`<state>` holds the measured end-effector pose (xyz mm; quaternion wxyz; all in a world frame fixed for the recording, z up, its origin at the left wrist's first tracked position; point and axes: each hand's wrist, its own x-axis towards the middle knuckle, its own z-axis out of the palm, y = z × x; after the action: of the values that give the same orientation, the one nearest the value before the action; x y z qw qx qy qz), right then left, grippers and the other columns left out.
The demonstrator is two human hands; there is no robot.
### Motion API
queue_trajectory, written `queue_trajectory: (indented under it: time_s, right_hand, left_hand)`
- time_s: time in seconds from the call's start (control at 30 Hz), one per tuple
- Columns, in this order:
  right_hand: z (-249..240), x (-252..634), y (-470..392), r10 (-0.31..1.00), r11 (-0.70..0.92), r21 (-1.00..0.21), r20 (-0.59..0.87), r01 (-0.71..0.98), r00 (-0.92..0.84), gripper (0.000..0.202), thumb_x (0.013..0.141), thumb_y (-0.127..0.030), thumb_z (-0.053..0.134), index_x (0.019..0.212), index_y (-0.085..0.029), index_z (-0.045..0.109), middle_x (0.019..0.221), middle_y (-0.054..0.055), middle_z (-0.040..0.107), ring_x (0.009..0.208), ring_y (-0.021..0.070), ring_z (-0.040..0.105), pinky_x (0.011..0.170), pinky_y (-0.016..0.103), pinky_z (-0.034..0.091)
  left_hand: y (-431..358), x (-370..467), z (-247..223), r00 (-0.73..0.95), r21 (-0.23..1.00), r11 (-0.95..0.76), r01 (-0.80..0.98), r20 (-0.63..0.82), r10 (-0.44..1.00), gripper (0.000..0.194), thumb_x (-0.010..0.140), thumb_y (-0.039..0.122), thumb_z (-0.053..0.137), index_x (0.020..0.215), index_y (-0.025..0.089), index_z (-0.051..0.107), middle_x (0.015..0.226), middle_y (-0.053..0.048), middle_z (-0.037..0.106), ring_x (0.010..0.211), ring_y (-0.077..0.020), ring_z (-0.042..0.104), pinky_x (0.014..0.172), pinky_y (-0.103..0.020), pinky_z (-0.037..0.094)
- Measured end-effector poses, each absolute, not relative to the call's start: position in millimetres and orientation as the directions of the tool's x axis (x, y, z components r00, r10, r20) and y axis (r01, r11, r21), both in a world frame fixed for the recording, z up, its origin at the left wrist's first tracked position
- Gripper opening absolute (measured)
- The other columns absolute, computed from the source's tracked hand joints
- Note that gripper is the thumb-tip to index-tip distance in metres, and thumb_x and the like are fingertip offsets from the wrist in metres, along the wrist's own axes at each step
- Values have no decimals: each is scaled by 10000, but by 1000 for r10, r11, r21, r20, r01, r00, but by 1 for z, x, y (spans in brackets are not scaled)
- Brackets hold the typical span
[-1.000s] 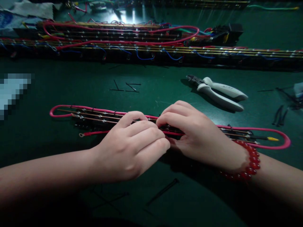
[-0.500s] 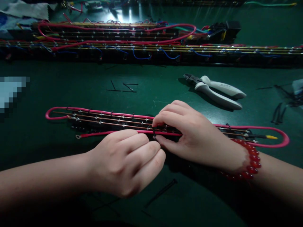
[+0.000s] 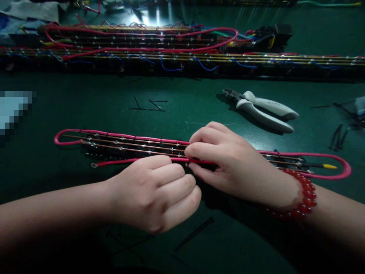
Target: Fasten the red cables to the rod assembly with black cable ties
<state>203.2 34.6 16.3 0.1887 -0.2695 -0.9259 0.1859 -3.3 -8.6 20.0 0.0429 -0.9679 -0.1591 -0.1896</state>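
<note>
A long black strip with copper-coloured rods (image 3: 134, 146) lies across the green table, edged by a red cable (image 3: 319, 154) that loops at both ends. Small black ties fasten the cable along its upper edge. My right hand (image 3: 225, 156), above a red bead bracelet (image 3: 306, 194), bends over the middle of the strip, thumb and fingers closed around the lower run of cable near a black tie. Just left of it, my left hand (image 3: 162, 192) is closed in a fist in front of the strip; its fingertips and whatever they hold are hidden.
White-handled pliers (image 3: 265, 110) lie behind my right hand. Loose black ties (image 3: 194, 234) are scattered in front and behind. Longer wired strips (image 3: 171, 57) span the back. A plastic bag (image 3: 359, 108) is at the right edge.
The fingers of my right hand have closed down lower, towards the thumb, over the lower run of cable. My left fist has shifted very slightly right.
</note>
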Motion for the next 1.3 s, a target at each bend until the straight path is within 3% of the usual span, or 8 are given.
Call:
queue_trajectory:
  time_s: [0.17,0.47,0.7,0.93,1.13,1.3]
  right_hand:
    - [17,202,35,583,772,-458,234,441,-778,67,861,-151,566,842,-166,628,915,85,634,854,208,521,740,336,417]
    - [18,202,34,622,734,-504,229,455,-749,79,832,-136,578,879,-177,626,905,80,638,872,216,541,747,337,432]
    - [17,202,36,627,730,-506,228,460,-745,50,836,-141,579,855,-173,612,890,76,632,861,208,532,746,329,434]
    - [18,198,34,641,721,-470,169,510,-749,78,808,-144,586,879,-176,588,919,72,628,876,202,524,780,331,434]
    - [45,211,48,636,714,-358,-27,601,-771,101,848,-287,635,882,-205,588,917,22,645,866,163,574,763,280,464]
    - [49,278,93,894,433,-82,-84,897,-440,233,875,-363,650,947,-141,643,1139,139,619,1121,294,548,962,490,449]
  left_hand:
    - [-9,-5,17,851,-31,-941,337,437,290,99,893,143,571,848,150,659,862,-48,719,689,-180,620,587,-349,458]
    - [-8,0,13,835,147,-920,364,387,392,186,924,101,528,778,154,630,801,-42,687,769,-181,616,705,-314,505]
    - [-6,0,12,844,216,-903,372,326,426,156,931,90,506,881,104,653,797,-63,656,751,-186,597,713,-327,519]
    - [-3,-2,3,887,40,-935,352,303,347,144,933,106,506,843,136,615,780,-38,607,728,-202,569,668,-345,511]
    - [1,-2,-4,880,41,-941,336,344,329,181,947,140,478,831,140,617,782,-49,627,729,-200,587,682,-337,531]
    - [5,-5,-9,881,21,-952,306,373,291,193,964,189,460,903,130,634,862,-71,665,781,-200,616,719,-331,548]
